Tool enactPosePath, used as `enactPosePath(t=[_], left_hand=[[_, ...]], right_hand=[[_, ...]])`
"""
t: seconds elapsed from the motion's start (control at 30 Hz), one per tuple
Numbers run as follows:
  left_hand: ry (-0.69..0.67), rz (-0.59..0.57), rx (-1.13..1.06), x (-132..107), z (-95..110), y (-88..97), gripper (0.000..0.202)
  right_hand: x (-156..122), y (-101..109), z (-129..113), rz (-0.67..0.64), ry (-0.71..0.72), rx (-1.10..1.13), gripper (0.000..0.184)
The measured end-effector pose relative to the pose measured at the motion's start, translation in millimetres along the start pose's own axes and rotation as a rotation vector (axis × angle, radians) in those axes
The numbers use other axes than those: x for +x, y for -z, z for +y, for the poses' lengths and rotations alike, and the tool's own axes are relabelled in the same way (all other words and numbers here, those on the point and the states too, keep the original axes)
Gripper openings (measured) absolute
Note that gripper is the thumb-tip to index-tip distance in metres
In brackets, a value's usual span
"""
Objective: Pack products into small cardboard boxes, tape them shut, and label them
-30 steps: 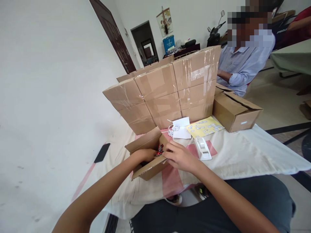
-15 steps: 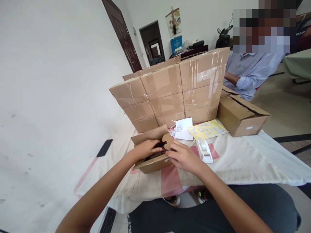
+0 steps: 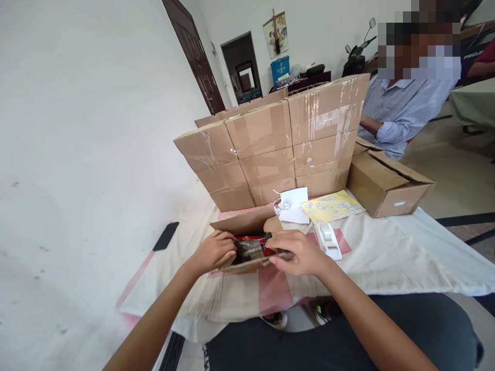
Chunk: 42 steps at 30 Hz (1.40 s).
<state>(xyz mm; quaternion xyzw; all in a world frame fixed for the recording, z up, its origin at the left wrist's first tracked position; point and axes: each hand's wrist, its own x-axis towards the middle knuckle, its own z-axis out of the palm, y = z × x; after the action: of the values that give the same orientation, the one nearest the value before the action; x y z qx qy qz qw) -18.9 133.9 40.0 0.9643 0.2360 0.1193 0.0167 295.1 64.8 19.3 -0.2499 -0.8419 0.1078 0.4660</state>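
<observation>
A small open cardboard box sits on the cloth-covered table in front of me, its flaps up. Inside lies a red and dark packet. My left hand curls over the box's left edge, fingers bent onto the near flap. My right hand pinches the box's right flap between thumb and fingers, just beside the packet.
A wall of taped cardboard boxes stands behind. Near it lie a white paper, a yellow label sheet and a white tape dispenser. An open box sits at right, with a seated person behind. A black phone lies left.
My hands shifted from inside the box to its edges, and the red packet now lies flat and more exposed. The box has tipped lower toward me.
</observation>
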Motion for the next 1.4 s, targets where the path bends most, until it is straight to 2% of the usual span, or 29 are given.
enactPosePath(t=[0.13,0.2,0.3,0.4,0.47,0.53,0.6,0.67,0.73,0.8,0.83,0.93,1.03,1.1,1.2,1.3,1.4], left_hand=[[0.102,0.34,0.042,-13,-10,-23.1,0.041],[0.161,0.48,0.034,-19,-14,-34.6,0.044],[0.23,0.615,0.001,-21,-16,-47.2,0.045],[0.26,0.672,-0.034,-20,-15,-53.5,0.043],[0.278,0.69,-0.053,-19,-14,-55.8,0.043],[0.303,0.707,-0.069,-19,-13,-57.5,0.044],[0.315,0.707,-0.087,-19,-12,-58.2,0.043],[0.313,0.686,-0.11,-18,-8,-57.7,0.037],[0.317,0.681,-0.112,-15,-4,-56.3,0.028],[0.381,0.737,-0.127,-9,1,-54.8,0.025],[0.437,0.782,-0.175,-6,3,-54.3,0.028],[0.594,0.889,-0.402,6,5,-53.1,0.04],[0.688,0.946,-0.48,11,4,-50.8,0.048],[0.735,0.92,-0.544,11,4,-48.2,0.053],[0.682,0.745,-0.663,10,5,-44.2,0.063],[0.585,0.584,-0.575,6,8,-40.8,0.054],[0.481,0.407,-0.467,2,12,-36.3,0.043]], right_hand=[[-2,6,9,0.082,-0.014,0.102,0.016],[-2,7,17,0.04,-0.045,0.072,0.018],[-3,7,31,-0.104,-0.127,-0.04,0.031],[-5,6,42,-0.204,-0.195,-0.134,0.053],[-5,6,46,-0.198,-0.207,-0.166,0.059],[-6,5,46,-0.16,-0.187,-0.169,0.051],[-7,2,44,-0.103,-0.159,-0.129,0.032],[-8,-2,41,0.015,-0.16,-0.054,0.009],[-7,-8,38,0.208,-0.219,0.01,0.017],[-7,-14,36,0.391,-0.309,0.019,0.012],[-7,-18,37,0.441,-0.352,0.014,0.012],[-8,-28,43,0.436,-0.451,0.043,0.04],[-10,-36,51,0.379,-0.525,0.13,0.048],[-11,-40,54,0.361,-0.561,0.171,0.053],[-12,-43,56,0.372,-0.638,0.263,0.064],[-13,-46,53,0.377,-0.692,0.344,0.07],[-14,-47,46,0.363,-0.675,0.309,0.071]])
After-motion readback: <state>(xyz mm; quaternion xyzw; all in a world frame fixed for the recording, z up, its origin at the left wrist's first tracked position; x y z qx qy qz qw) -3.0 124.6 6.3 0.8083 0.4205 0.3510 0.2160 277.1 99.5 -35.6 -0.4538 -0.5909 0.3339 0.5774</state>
